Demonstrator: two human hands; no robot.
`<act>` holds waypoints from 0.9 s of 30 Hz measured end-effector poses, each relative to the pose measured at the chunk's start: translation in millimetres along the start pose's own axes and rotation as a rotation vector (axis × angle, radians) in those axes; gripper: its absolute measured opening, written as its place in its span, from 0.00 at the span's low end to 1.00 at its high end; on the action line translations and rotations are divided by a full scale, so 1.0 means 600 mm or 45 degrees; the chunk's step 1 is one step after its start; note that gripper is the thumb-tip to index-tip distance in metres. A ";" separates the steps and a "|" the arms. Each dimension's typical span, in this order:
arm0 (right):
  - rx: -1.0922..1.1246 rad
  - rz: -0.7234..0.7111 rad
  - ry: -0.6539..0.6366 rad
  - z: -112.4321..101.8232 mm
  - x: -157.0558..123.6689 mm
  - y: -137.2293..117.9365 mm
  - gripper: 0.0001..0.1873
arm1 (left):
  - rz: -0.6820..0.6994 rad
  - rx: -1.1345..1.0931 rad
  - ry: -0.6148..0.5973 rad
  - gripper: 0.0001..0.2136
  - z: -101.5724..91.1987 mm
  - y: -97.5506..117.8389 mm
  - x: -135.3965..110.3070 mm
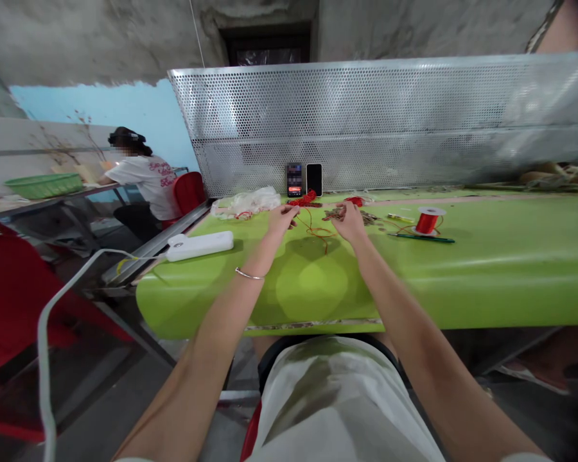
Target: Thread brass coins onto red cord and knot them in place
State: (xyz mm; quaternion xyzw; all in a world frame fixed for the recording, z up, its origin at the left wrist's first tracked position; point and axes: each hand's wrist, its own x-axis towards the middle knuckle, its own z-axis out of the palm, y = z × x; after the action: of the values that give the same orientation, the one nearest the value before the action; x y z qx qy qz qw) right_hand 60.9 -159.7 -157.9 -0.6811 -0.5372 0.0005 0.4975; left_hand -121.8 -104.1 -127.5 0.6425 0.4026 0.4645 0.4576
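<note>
My left hand (283,219) is over the green table, its fingers pinched on a thin red cord (310,226). The cord trails right and loops loosely on the tabletop between my hands. My right hand (349,223) reaches down at a pile of small brownish coin-like pieces (370,217), fingers apart and touching the pile's edge. Whether a single piece is under its fingertips is too small to tell. Behind my left hand lies a bundle of red cord (308,198). More red cord (355,201) sits just beyond my right hand.
A spool of red thread (426,222) stands at the right beside a dark green pen (426,238). Two phones (314,179) lean against the perforated metal panel (366,122). A clear plastic bag (248,203) and a white cabled device (200,246) lie left. A person (147,173) sits further left.
</note>
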 end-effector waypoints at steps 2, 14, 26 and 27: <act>0.019 -0.162 -0.138 -0.009 -0.007 -0.004 0.17 | 0.002 0.000 0.005 0.05 0.000 -0.001 0.001; -0.018 -0.279 -0.975 -0.038 -0.020 0.008 0.13 | 0.011 0.001 0.010 0.05 -0.001 -0.002 0.002; -0.032 -0.364 -0.912 -0.026 -0.029 0.000 0.09 | 0.003 -0.007 0.002 0.06 0.001 0.001 0.000; -0.047 -0.374 -0.900 -0.025 -0.029 0.000 0.09 | 0.005 -0.007 0.003 0.06 0.001 0.002 0.000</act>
State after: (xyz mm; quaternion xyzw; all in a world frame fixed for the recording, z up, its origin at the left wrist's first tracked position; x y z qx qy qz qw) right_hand 61.6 -182.4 -159.8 -0.5636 -0.7674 0.1543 0.2639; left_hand -121.0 -104.3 -126.4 0.6414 0.4007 0.4673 0.4579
